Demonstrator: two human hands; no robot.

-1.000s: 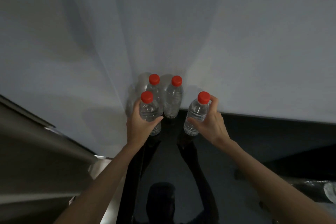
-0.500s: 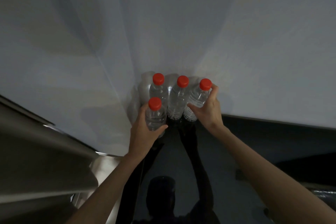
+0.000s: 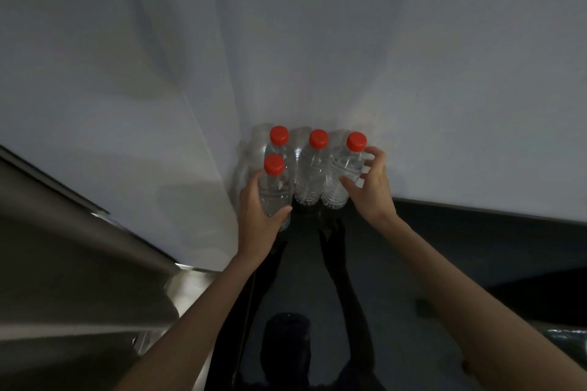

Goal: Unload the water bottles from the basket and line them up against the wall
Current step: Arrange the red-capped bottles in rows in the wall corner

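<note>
A pale wall [image 3: 413,73] fills the view from 9 o'clock through 12 to 3 o'clock and folds into a corner just left of centre. Below it, from 3 o'clock round to 6, lies 1 dark glossy floor [image 3: 460,251] that mirrors the person's arms and head. At 8 o'clock, 1 brushed metal surface [image 3: 63,247] slopes across the lower left. 2 bare forearms reach up from 6 o'clock toward the centre. The left hand [image 3: 259,219] grips the front bottle [image 3: 274,190], thumb curled across its front and fingers wrapped behind; whether its base rests on the floor cannot be told. The right hand [image 3: 371,190] is at the right bottle [image 3: 341,178], thumb lying against its body, fingers curled and spread beside its neck; whether those fingers touch it cannot be told. There are 4 clear water bottles, all upright at the centre of the view. 3 stand in a row against the wall: the corner bottle [image 3: 281,149] at the 9 o'clock end, the middle bottle [image 3: 309,174] beside it, and the right bottle at the 3 o'clock end. The front bottle is at 6 o'clock of the corner bottle, overlapping it. Each bottle carries 1 red cap, 4 in all.
</note>
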